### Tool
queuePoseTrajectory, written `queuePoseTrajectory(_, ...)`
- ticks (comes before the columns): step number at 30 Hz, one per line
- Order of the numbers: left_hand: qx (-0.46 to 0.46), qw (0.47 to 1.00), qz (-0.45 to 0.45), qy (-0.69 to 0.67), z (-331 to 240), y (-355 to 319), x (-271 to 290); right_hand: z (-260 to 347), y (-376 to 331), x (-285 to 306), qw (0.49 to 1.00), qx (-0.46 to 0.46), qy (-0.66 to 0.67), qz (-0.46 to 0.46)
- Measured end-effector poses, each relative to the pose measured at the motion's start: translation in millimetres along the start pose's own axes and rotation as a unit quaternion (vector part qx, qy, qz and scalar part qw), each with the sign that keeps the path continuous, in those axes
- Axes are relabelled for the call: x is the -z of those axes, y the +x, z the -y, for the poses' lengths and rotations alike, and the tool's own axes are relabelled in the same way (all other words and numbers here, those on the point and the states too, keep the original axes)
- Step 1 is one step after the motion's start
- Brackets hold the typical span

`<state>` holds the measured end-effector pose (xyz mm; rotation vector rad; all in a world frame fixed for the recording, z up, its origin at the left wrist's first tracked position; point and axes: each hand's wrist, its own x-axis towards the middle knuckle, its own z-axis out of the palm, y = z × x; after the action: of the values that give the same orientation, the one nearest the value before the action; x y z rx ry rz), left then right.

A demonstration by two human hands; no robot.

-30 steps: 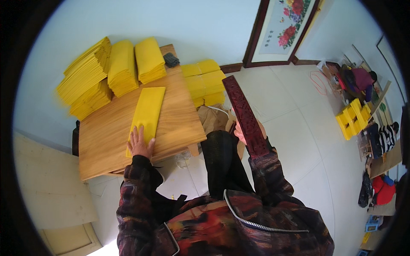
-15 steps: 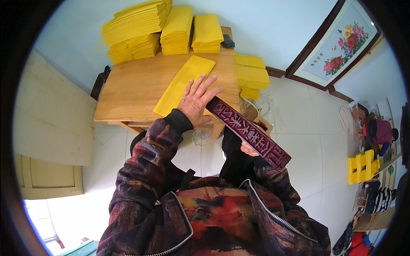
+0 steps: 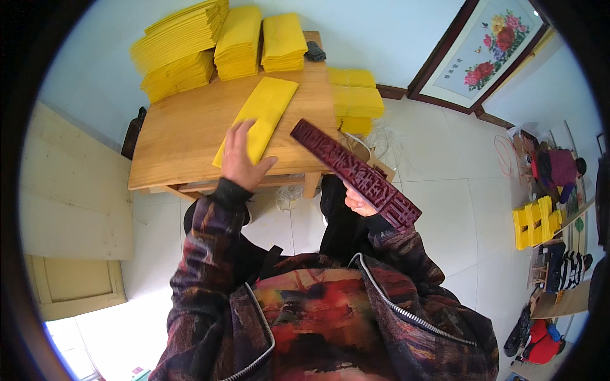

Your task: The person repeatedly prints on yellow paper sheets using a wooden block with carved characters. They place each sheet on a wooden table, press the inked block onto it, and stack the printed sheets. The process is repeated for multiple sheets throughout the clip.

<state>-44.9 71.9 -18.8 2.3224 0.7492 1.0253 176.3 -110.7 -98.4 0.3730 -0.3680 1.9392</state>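
Note:
A long, dark red carved block [image 3: 375, 188], with raised characters on its visible face, slants through the air just off the table's right front. My right hand [image 3: 359, 200] grips it from underneath near its lower end; most of the fingers are hidden behind it. My left hand [image 3: 241, 164] holds nothing, its fingers spread and thumb out to the right. It is at the near end of a yellow paper strip [image 3: 272, 105] that lies aslant on the wooden table [image 3: 181, 124]. Whether its fingertips touch the paper I cannot tell.
Tall stacks of yellow paper [image 3: 237, 43] line the table's back edge, with a dark crumpled cloth [image 3: 315, 52] beside them. More yellow bundles [image 3: 359, 101] stand right of the table. A pale panel [image 3: 76, 184] stands at left. Yellow pieces [image 3: 532, 222] and clothes [image 3: 562, 170] are far right.
My left hand has come away from the block's upper end and moved left to the paper's near end. The block stays in my right hand, its carved face tilted somewhat differently. The whole view has shifted.

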Motion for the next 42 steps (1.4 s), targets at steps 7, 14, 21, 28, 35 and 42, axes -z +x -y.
queuePoseTrajectory(7,0.17,0.797,0.253,-0.521,-44,-31,-78,-22,44,-50,0.97,0.203,-0.093,-0.093)
queuePoseTrajectory(14,0.169,0.508,0.218,-0.816,-50,-20,-83,-43,59,-57,0.986,0.129,-0.06,-0.082)
queuePoseTrajectory(21,0.187,0.555,0.14,-0.799,-49,-23,-76,-43,56,-56,0.964,0.141,-0.093,-0.207)
queuePoseTrajectory(28,0.249,0.569,0.088,-0.779,-65,-14,-84,-44,59,-59,0.802,0.287,-0.387,-0.353)
queuePoseTrajectory(35,0.26,0.636,0.103,-0.719,-90,-8,-101,-38,72,-68,0.727,0.415,-0.422,-0.348)
queuePoseTrajectory(42,0.163,0.828,0.169,-0.509,-25,-25,-71,56,-47,-106,0.649,0.487,-0.452,-0.371)
